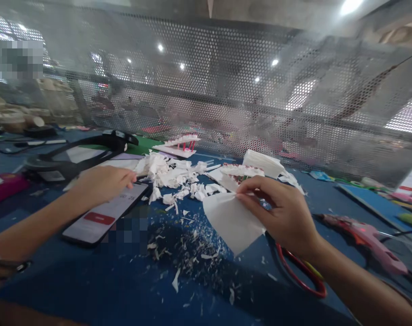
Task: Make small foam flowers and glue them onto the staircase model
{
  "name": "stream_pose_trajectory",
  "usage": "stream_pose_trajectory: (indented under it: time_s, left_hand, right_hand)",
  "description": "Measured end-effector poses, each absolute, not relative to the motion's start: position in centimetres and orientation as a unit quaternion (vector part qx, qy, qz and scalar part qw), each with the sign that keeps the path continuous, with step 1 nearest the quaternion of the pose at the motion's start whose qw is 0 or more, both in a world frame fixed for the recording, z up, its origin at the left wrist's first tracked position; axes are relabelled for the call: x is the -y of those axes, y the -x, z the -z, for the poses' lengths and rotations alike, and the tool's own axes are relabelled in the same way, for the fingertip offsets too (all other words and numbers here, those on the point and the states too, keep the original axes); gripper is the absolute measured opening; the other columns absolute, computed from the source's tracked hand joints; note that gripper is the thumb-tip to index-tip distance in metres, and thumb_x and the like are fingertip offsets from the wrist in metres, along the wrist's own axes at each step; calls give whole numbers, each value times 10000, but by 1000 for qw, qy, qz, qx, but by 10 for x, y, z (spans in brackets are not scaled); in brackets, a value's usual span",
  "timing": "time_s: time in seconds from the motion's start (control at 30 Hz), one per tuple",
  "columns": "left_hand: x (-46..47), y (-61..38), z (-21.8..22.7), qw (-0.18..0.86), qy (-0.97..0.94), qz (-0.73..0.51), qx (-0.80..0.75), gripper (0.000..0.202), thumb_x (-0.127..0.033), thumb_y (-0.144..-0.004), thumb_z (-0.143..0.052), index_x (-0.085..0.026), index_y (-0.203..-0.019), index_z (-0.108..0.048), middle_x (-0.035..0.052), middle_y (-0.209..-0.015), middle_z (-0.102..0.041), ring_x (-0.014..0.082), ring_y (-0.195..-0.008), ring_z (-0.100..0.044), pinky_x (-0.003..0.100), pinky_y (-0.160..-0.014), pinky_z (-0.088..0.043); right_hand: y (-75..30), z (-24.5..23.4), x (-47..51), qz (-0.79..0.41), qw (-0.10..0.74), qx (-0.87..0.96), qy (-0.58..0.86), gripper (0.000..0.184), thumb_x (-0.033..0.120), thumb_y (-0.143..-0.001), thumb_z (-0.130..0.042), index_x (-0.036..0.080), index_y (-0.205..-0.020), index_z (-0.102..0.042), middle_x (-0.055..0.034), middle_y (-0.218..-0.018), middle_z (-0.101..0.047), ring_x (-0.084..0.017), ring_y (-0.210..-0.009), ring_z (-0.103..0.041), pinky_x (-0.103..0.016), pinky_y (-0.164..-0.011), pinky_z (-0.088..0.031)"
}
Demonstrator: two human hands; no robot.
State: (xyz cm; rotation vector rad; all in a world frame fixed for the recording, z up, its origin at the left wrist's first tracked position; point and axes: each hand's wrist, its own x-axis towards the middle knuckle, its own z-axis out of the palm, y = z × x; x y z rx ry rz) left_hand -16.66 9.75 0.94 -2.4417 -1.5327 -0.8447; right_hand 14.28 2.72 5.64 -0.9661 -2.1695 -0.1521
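Note:
My right hand (280,213) pinches a white sheet of paper (231,222) by its upper right edge, holding it just above the blue table (100,285). My left hand (102,182) lies over the top end of a phone (106,213) with a red button on its lit screen, fingers curled down onto it. A pile of white paper scraps (173,174) lies between the two hands. Small white shreds (185,240) are scattered below the pile.
A pink glue gun (368,240) lies at the right, scissors with red handles (299,274) under my right wrist. A small white model with red posts (182,146) stands at the back. A black device (73,156) sits at the left. Perforated metal screen (226,90) walls the table's far side.

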Motion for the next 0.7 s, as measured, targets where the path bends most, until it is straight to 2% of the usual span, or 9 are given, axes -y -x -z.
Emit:
stream_pose_trajectory:
  time_s: [0.07, 0.17, 0.2, 0.3, 0.5, 0.7]
  left_hand:
    - [-105, 176, -2, 64, 817, 299, 488, 286, -186, -744, -438, -158, -516, -607, -93, -425, -571, 28, -395, -437, 143, -396, -230]
    - [-100, 159, -11, 33, 800, 322, 505, 201, -224, -758, -457, -149, -728, -641, -25, -649, -657, 81, -587, -529, 153, -501, -315]
    - [-95, 147, -18, -5, 808, 323, 492, 209, -251, -777, -452, -149, -819, -630, 7, -803, -663, 107, -705, -550, 165, -585, -352]
    - [-75, 106, -41, -114, 838, 346, 405, 243, -293, -797, -436, -167, -950, -578, 37, -875, -634, 130, -753, -557, 186, -625, -385]
    - [-56, 49, -54, -95, 918, 320, 216, 181, -314, -777, -505, -177, -867, -581, 17, -825, -617, 132, -758, -533, 211, -678, -372]
    - [-63, 37, -48, -87, 908, 361, 192, 85, -233, -772, -530, -162, -762, -575, -3, -748, -621, 112, -714, -526, 216, -676, -366]
  right_hand:
    - [-143, -58, -28, 63, 371, 842, 385, 65, 158, -749, -495, 180, -707, -540, 18, -627, -592, -69, -524, -503, -192, -485, -390]
    - [-142, -57, -28, 66, 373, 838, 391, 64, 165, -747, -499, 183, -700, -539, 16, -616, -590, -73, -509, -497, -198, -475, -387]
    - [-141, -56, -29, 65, 372, 840, 389, 64, 163, -747, -499, 183, -700, -538, 17, -616, -591, -72, -509, -499, -196, -475, -388]
    - [-139, -51, -31, 55, 365, 848, 380, 60, 163, -752, -496, 181, -712, -536, 18, -631, -594, -69, -531, -517, -184, -490, -399]
    - [-137, -49, -28, 66, 373, 857, 349, 55, 157, -760, -495, 187, -734, -533, 25, -650, -595, -63, -573, -539, -172, -525, -412]
    - [-138, -49, -25, 83, 394, 843, 357, 50, 148, -753, -512, 182, -725, -536, 28, -631, -586, -53, -563, -533, -154, -518, -412]
